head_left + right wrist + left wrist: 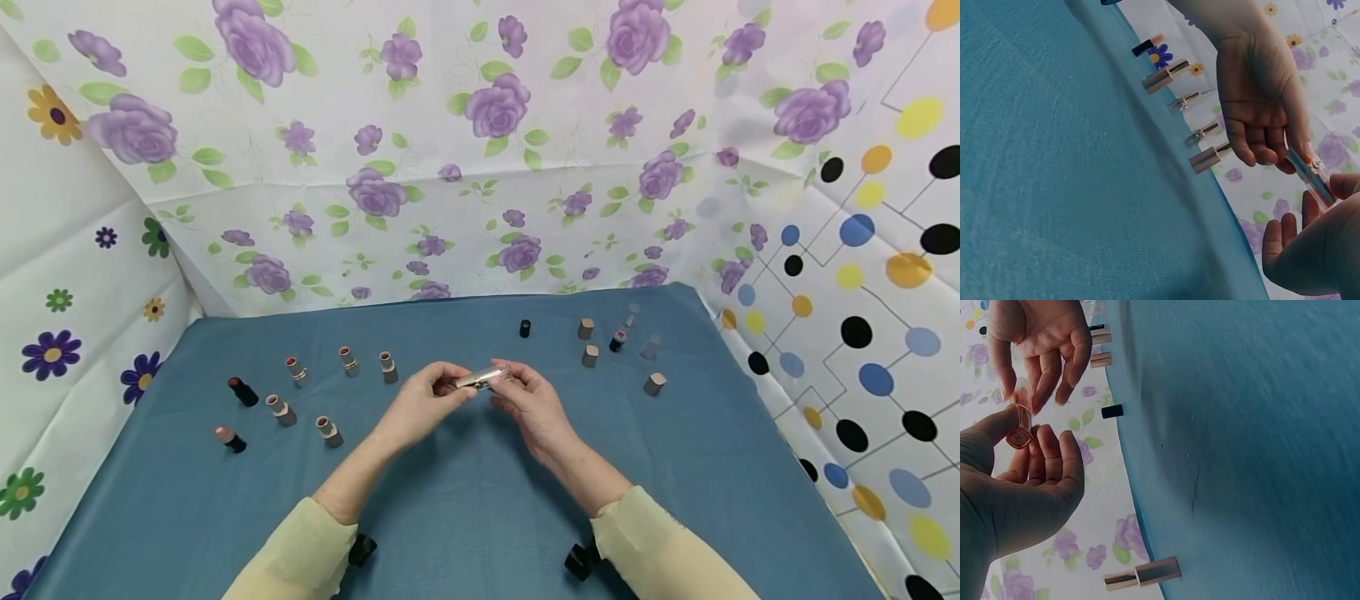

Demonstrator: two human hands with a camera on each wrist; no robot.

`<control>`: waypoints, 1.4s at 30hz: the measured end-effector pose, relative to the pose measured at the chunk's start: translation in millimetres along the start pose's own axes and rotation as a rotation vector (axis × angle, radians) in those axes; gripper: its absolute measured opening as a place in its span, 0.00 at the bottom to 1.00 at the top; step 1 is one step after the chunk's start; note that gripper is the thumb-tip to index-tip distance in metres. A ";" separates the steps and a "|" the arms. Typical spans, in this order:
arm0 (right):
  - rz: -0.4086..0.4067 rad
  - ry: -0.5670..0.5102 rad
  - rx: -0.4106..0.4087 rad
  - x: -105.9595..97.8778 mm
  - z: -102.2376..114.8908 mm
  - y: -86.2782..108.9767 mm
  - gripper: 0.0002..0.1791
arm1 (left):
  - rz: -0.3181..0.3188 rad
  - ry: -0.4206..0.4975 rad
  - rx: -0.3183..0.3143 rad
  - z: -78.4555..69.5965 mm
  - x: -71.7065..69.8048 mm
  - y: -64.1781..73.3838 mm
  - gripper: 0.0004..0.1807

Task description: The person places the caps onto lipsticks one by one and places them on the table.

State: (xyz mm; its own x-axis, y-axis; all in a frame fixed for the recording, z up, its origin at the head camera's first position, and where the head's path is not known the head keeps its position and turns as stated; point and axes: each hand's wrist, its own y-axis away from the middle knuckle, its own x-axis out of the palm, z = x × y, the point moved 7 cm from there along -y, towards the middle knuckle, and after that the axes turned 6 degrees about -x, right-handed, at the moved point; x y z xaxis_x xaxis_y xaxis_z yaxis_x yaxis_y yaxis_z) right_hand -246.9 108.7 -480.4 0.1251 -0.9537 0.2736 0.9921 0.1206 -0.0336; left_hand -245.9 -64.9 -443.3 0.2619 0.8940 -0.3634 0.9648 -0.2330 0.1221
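Both hands hold one lipstick above the middle of the table, tilted slightly up to the right. My left hand pinches its shiny metallic base between thumb and fingers. At the other end my right hand grips the clear cap, which still sits over the tube. The square-looking end of the base faces the left wrist view. In the right wrist view the lipstick spans the gap between the two hands.
Uncapped lipsticks stand in loose rows at the left, some black, others metallic. Several caps stand at the right beside a small dark lipstick and clear caps. A black cap stands near the back edge of the blue cloth.
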 end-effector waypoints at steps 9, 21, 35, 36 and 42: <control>0.018 0.193 -0.038 -2.7 11.5 -8.2 0.20 | -0.010 0.030 0.006 4.8 9.8 -5.0 0.15; 0.129 0.782 -0.188 -34.6 46.5 -34.2 0.13 | 0.151 -0.220 0.032 4.7 24.7 -1.1 0.34; 0.047 1.300 -0.269 -89.5 55.1 -73.4 0.08 | 0.188 -0.804 0.364 -4.9 40.4 24.2 0.34; 0.049 1.301 -0.275 -90.2 54.4 -74.8 0.08 | 0.191 -0.821 0.377 -4.4 41.7 24.8 0.34; 0.076 1.342 -0.295 -88.7 48.1 -80.2 0.08 | 0.224 -0.821 0.369 -1.5 44.4 26.3 0.35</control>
State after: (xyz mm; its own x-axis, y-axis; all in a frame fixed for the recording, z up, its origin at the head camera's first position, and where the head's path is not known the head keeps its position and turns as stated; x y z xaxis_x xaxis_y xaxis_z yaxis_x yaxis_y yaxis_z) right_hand -337.6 196.8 -455.7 -0.0838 -0.4996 -0.8622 0.9250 0.2828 -0.2538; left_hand -208.9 -30.8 -454.8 0.2427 0.2950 -0.9241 0.7994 -0.6006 0.0182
